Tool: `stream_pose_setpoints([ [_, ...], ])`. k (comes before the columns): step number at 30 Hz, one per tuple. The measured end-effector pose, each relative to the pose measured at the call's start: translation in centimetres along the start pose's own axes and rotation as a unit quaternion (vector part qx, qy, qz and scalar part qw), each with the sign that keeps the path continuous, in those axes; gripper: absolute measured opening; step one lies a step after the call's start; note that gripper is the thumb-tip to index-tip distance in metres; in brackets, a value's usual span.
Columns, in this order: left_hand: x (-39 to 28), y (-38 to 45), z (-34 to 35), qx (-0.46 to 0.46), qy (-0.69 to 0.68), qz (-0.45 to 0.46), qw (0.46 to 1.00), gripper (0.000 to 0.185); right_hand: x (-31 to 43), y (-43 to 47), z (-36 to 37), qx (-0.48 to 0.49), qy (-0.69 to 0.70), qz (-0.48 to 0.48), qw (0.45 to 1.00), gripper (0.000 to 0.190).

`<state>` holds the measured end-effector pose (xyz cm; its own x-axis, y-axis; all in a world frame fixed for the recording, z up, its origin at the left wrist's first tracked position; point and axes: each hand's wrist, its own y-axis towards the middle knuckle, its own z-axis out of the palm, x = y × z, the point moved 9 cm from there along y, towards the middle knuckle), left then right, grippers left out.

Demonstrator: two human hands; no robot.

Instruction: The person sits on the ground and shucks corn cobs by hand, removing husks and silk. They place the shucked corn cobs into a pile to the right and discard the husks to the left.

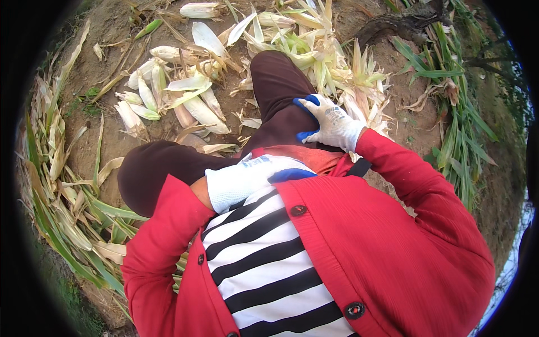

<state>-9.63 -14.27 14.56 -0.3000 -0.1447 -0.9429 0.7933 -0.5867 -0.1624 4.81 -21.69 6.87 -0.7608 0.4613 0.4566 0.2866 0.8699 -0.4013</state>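
In a white knit glove with blue coating, my right hand (332, 120) rests on my dark brown trouser leg (280, 88), its fingers apart and nothing held. My left hand (259, 170), gloved the same way, lies across my waist in front of the black-and-white striped shirt (269, 248). The edge of my red cardigan (379, 236) hides its fingers, so what they do cannot be seen. Beside my lap is an orange-red cloth (313, 158). Beyond my left knee, several corn ears in pale husks (202, 111) lie in a loose pile on the soil.
A heap of peeled corn husks (316, 59) spreads past my right knee. A dark, gnarled piece of wood (396, 25) lies behind it at the upper right. Cut green corn stalks (454, 126) run along the right, and drier stalks (63, 210) curve along the left.
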Motion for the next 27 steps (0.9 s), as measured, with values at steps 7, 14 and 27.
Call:
stream_pose_setpoints([
  [7, -0.9, -1.6, 0.0, -0.010, -0.002, 0.020, 1.000, 0.051, -0.8, 0.0, -1.4, 0.011, 0.030, 0.029, 0.999, 0.076],
  [14, -0.1, -1.6, -0.3, -0.043, -0.048, 0.004, 0.998, 0.046, -4.4, 1.1, 0.4, 0.080, 0.193, 0.090, 0.974, 0.069],
  [27, -1.0, 0.3, -1.1, -0.060, -0.017, -0.001, 0.998, 0.045, -6.9, 0.4, 2.2, 0.200, 0.469, 0.173, 0.843, 0.069],
])
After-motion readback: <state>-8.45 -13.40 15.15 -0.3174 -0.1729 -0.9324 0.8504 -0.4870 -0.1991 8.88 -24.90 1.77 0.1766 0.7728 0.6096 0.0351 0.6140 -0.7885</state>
